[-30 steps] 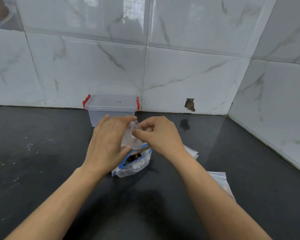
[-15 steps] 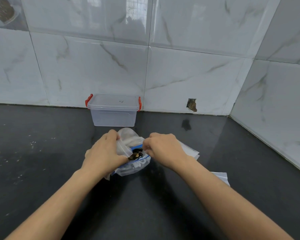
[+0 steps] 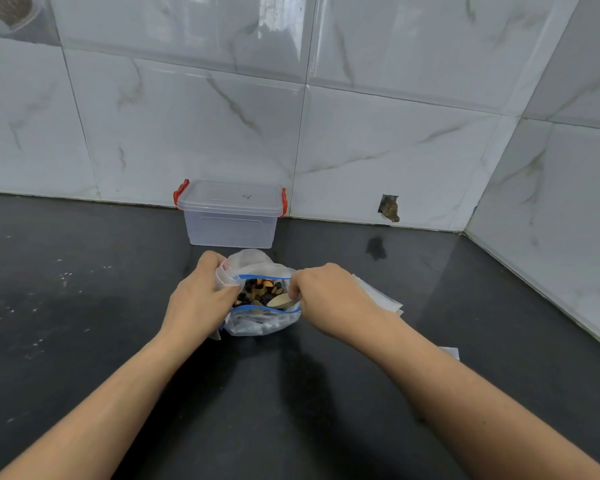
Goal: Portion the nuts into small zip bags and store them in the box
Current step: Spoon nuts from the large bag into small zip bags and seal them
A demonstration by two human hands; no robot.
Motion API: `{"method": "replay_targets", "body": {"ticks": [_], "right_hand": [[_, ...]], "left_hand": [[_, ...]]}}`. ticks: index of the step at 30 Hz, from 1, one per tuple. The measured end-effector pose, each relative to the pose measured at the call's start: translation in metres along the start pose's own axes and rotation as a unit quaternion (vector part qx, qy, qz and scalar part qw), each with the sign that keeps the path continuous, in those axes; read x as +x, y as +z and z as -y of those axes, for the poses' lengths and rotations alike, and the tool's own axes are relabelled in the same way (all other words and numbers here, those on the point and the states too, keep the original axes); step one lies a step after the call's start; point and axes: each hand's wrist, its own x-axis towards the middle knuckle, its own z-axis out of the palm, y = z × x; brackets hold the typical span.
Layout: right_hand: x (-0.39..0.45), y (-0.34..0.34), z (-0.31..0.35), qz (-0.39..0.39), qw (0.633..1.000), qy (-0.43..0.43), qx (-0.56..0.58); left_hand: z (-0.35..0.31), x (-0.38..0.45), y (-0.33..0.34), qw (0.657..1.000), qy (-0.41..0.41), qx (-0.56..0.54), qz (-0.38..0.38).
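Head view, only one. Big clear zip bag with blue zip strip (image 3: 262, 318) sits on the dark counter (image 3: 84, 306), mouth now pulled wide open; a second ago it was squashed under the hands with only a sliver of contents showing. Mixed nuts, dark and orange-brown (image 3: 260, 292), plainly visible inside, plus a pale wooden spoon bowl (image 3: 280, 301) lying on them.

Left hand (image 3: 201, 299) fingers curled, gripping the left rim of the bag mouth along with a crumpled small clear bag (image 3: 252, 259) bunched behind it. A second ago that small bag was held up between both hands; now it's down at the big bag's rim. Right hand (image 3: 321, 292) curled at the right rim, pinching either the edge or the spoon handle; can't tell which, fingers hide it.

Clear plastic lidded box with red clips (image 3: 232, 216) stands against the marble-tile wall (image 3: 395, 150), just behind the bags, lid on, untouched. Flat spare clear bags (image 3: 378, 297) lie on the counter under the right wrist.

Meaning: source bag is open and nuts reachable, so scooping looks next. No small bag seems filled yet; box not opened. Early in the task.
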Motion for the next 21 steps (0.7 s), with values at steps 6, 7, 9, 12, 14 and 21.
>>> {"method": "replay_targets", "body": {"ticks": [6, 7, 9, 12, 14, 21], "right_hand": [[0.000, -0.002, 0.001, -0.057, 0.998, 0.037, 0.006], [0.000, -0.002, 0.002, -0.068, 0.997, 0.035, -0.011], [-0.001, -0.001, 0.005, -0.076, 0.996, 0.032, -0.032], [-0.002, 0.001, 0.006, -0.089, 0.995, 0.020, -0.045], [-0.004, 0.001, 0.008, -0.079, 0.995, 0.017, -0.064], [-0.003, 0.008, 0.010, -0.047, 0.996, 0.020, -0.077]], "left_hand": [[-0.006, 0.013, 0.003, 0.986, -0.086, -0.134, 0.043], [-0.006, 0.015, 0.004, 0.984, -0.104, -0.138, 0.050], [-0.006, 0.018, 0.005, 0.978, -0.126, -0.151, 0.062], [-0.006, 0.018, 0.008, 0.973, -0.133, -0.174, 0.066], [-0.006, 0.017, 0.009, 0.971, -0.130, -0.187, 0.072], [-0.009, 0.018, 0.007, 0.956, -0.114, -0.234, 0.132]]}}
